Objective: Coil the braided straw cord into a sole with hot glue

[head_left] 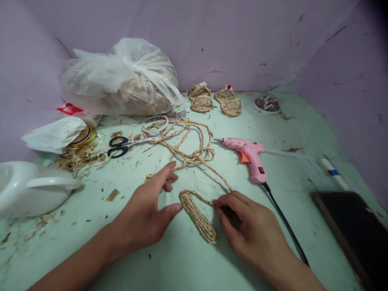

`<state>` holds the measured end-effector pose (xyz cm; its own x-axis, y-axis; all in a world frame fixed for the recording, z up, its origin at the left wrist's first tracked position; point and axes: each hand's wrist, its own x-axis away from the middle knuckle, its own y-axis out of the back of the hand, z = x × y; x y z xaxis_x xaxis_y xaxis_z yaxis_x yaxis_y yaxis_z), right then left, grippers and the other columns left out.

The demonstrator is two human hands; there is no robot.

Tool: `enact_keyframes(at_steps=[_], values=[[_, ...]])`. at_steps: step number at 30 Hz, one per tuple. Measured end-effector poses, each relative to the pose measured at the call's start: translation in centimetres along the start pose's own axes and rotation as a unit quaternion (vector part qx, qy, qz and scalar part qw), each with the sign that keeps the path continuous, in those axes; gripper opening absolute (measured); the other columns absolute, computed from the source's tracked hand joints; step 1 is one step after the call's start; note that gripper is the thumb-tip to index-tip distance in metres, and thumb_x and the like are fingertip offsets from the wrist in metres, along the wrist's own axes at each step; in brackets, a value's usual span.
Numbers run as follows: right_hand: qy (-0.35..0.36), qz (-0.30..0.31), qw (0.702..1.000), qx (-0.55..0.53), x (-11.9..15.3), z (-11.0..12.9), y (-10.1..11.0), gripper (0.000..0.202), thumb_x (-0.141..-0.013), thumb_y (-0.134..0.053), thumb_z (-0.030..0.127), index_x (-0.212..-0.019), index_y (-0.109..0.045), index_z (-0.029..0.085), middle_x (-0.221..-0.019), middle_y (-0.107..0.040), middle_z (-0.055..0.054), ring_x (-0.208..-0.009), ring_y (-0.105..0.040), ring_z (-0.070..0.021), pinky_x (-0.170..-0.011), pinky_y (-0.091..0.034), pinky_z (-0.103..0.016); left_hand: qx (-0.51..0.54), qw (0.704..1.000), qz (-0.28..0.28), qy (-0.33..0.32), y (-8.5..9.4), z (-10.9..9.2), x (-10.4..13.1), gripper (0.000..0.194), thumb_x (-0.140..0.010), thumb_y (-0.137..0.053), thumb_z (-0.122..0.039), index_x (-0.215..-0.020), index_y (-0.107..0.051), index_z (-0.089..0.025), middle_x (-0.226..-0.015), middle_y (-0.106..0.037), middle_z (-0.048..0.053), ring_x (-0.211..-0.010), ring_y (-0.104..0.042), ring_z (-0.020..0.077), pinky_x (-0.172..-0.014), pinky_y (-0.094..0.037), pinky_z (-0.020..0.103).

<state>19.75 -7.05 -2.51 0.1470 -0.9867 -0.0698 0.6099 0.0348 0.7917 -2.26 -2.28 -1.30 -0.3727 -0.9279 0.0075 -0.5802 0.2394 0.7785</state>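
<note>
Head view now: the cord [197, 157] is pinched in the right hand [254, 224], beside the flat coil [198, 218] it runs into, likely so its path can be steered. The coil is set between both hands. The left hand [145, 210] is spread, thumb at the coil's far end; contact cannot be told. The glue gun [251, 153] is laid right, handle nearer, perhaps for easy reach; scissors [126, 144] are parked left.

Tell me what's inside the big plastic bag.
Pale brown material shows through the front of the cloudy plastic bag; anything deeper inside is covered and can't be seen.
</note>
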Motion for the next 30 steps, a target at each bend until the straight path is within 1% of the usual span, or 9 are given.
enact_keyframes(at_steps=[3,5,6,11,14,19,23,26,30], values=[[-0.051,-0.022,0.998,-0.016,0.8,0.1,-0.3,0.014,-0.079,-0.047,0.02,-0.076,-0.061,0.021,-0.067,-0.06,-0.002,-0.053,-0.056,-0.0153,-0.049,-0.042,-0.026,-0.009,0.997,-0.069,0.034,0.1,-0.6,0.0,0.042,-0.077,-0.052,-0.027,-0.118,-0.049,-0.018,-0.086,-0.064,0.003,-0.06,-0.055,0.0115,-0.06,-0.049,0.027],[-0.062,-0.028,0.997,-0.03,1.4,0.3,-0.5,0.014,-0.079,-0.047,0.021,-0.076,-0.06,0.021,-0.067,-0.06,-0.002,-0.053,-0.056,-0.0152,-0.049,-0.042,-0.026,-0.014,0.997,-0.068,0.026,-0.5,-1.2,0.1,0.025,-0.077,-0.05,-0.025,-0.1,-0.058,-0.017,-0.073,-0.062,0.001,-0.052,-0.053,0.0104,-0.055,-0.047,0.025],[-0.062,-0.03,0.997,-0.033,1.6,0.4,-0.6,0.014,-0.08,-0.047,0.021,-0.076,-0.06,0.022,-0.068,-0.061,-0.002,-0.054,-0.056,-0.0152,-0.049,-0.042,-0.026,-0.008,0.998,-0.06,0.027,-0.9,-1.4,0.0,0.021,-0.077,-0.05,-0.025,-0.094,-0.06,-0.017,-0.07,-0.062,0.001,-0.052,-0.053,0.0107,-0.054,-0.046,0.025],[-0.053,-0.042,0.998,-0.019,1.6,0.8,-0.7,0.014,-0.079,-0.046,0.02,-0.078,-0.06,0.022,-0.07,-0.062,-0.002,-0.053,-0.056,-0.0151,-0.049,-0.041,-0.026,0.102,0.985,-0.006,0.141,-2.4,-2.3,-1.2,0.025,-0.073,-0.052,-0.028,-0.096,-0.056,-0.017,-0.068,-0.06,-0.001,-0.05,-0.054,0.0113,-0.049,-0.043,0.024],[-0.049,-0.038,0.998,-0.013,1.4,0.7,-0.6,0.014,-0.078,-0.046,0.019,-0.078,-0.06,0.021,-0.071,-0.063,-0.003,-0.057,-0.058,-0.0162,-0.051,-0.043,-0.026,0.116,0.977,0.009,0.177,-2.7,-2.4,-2.1,0.024,-0.071,-0.055,-0.028,-0.093,-0.055,-0.018,-0.066,-0.057,-0.003,-0.048,-0.051,0.0106,-0.048,-0.039,0.024],[-0.043,-0.033,0.999,-0.002,1.4,0.5,-0.7,0.028,-0.079,-0.044,0.018,-0.101,-0.062,0.022,-0.08,-0.065,-0.004,-0.062,-0.062,-0.0177,-0.054,-0.046,-0.028,0.07,0.982,0.009,0.178,-2.9,-2.4,-2.7,0.019,-0.07,-0.057,-0.025,-0.088,-0.055,-0.019,-0.061,-0.056,-0.005,-0.047,-0.046,0.0105,-0.048,-0.035,0.023],[-0.036,-0.024,0.999,-0.006,1.3,0.5,-0.7,0.023,-0.086,-0.044,0.026,-0.093,-0.066,0.024,-0.078,-0.064,-0.003,-0.062,-0.062,-0.0172,-0.053,-0.046,-0.027,0.035,0.984,0.021,0.171,-2.8,-2.5,-2.8,0.009,-0.07,-0.056,-0.025,-0.077,-0.058,-0.02,-0.059,-0.056,-0.004,-0.048,-0.045,0.0105,-0.049,-0.034,0.023],[-0.037,-0.031,0.999,-0.001,1.1,0.5,-0.7,0.021,-0.087,-0.045,0.025,-0.088,-0.066,0.024,-0.077,-0.064,-0.003,-0.062,-0.062,-0.0163,-0.054,-0.046,-0.026,0.028,0.983,0.034,0.176,-2.6,-2.7,-3.0,0.009,-0.069,-0.056,-0.029,-0.071,-0.059,-0.02,-0.059,-0.055,-0.004,-0.047,-0.043,0.0103,-0.047,-0.032,0.022],[-0.039,-0.041,0.998,0.0,0.9,0.4,-0.8,0.019,-0.086,-0.046,0.024,-0.083,-0.065,0.023,-0.074,-0.064,-0.002,-0.06,-0.061,-0.0151,-0.051,-0.043,-0.024,0.007,0.981,0.035,0.19,-2.6,-2.9,-3.1,0.012,-0.069,-0.056,-0.032,-0.075,-0.057,-0.021,-0.061,-0.057,-0.004,-0.049,-0.046,0.012,-0.05,-0.034,0.024]])
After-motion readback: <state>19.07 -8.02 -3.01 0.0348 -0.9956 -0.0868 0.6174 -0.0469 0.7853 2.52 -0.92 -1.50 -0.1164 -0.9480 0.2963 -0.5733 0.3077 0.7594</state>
